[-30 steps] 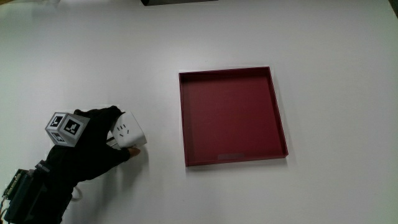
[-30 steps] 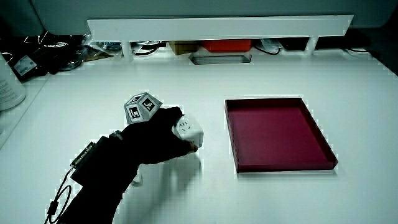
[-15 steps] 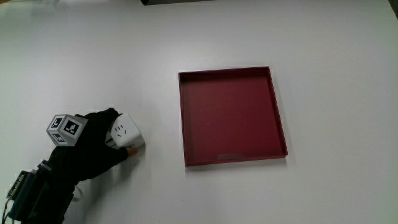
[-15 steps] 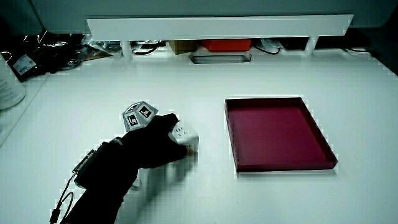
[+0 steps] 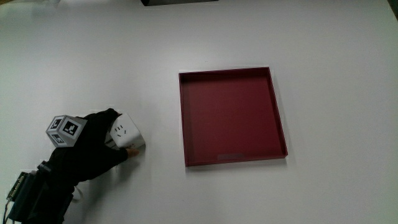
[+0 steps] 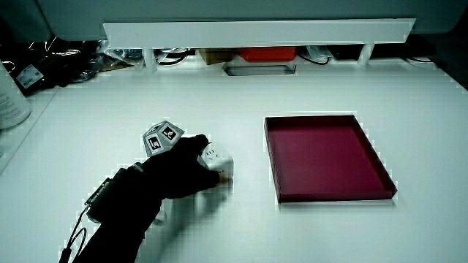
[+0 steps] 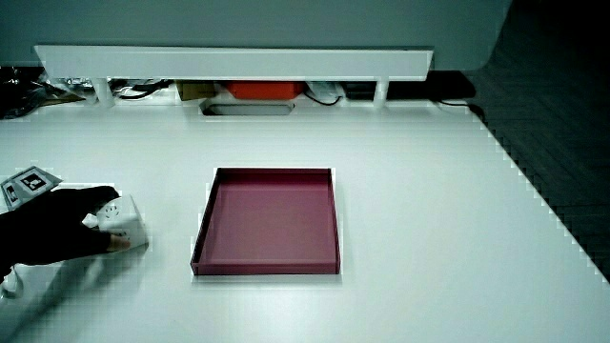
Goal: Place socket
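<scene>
my grip (image 5: 93, 146) closed around socket (image 5: 127, 132) | socket down on bench (image 5: 74, 62) (or barely off it) | tray (image 5: 278, 118) lies well apart, empty

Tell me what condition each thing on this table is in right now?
Socket: white cube, resting on the table beside the tray, gripped by the hand.
Hand: fingers curled around the socket.
Tray: dark red, lying flat on the table, nothing in it.
Table: white, carrying the socket and the tray.
</scene>
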`<act>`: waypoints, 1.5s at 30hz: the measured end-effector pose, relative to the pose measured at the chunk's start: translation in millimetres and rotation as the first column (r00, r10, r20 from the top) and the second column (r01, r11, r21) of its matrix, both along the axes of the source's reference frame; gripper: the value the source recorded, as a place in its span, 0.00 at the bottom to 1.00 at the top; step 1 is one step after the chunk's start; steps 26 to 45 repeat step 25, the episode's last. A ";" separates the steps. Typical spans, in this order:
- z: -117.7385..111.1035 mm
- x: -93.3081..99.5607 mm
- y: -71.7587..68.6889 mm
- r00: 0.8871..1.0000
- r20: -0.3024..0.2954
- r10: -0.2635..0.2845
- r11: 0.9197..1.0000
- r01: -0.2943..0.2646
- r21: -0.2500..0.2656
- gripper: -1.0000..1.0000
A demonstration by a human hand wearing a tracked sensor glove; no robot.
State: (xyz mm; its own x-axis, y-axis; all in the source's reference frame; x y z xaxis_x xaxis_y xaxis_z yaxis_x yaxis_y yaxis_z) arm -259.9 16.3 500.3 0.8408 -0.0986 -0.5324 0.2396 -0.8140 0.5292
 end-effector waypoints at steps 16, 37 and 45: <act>-59.8 -0.9 13.4 0.995 0.062 0.084 0.995 -0.087 0.048 0.00; -94.2 -3.9 19.8 0.991 0.074 0.115 0.984 -0.123 0.126 0.00; -94.2 -3.9 19.8 0.991 0.074 0.115 0.984 -0.123 0.126 0.00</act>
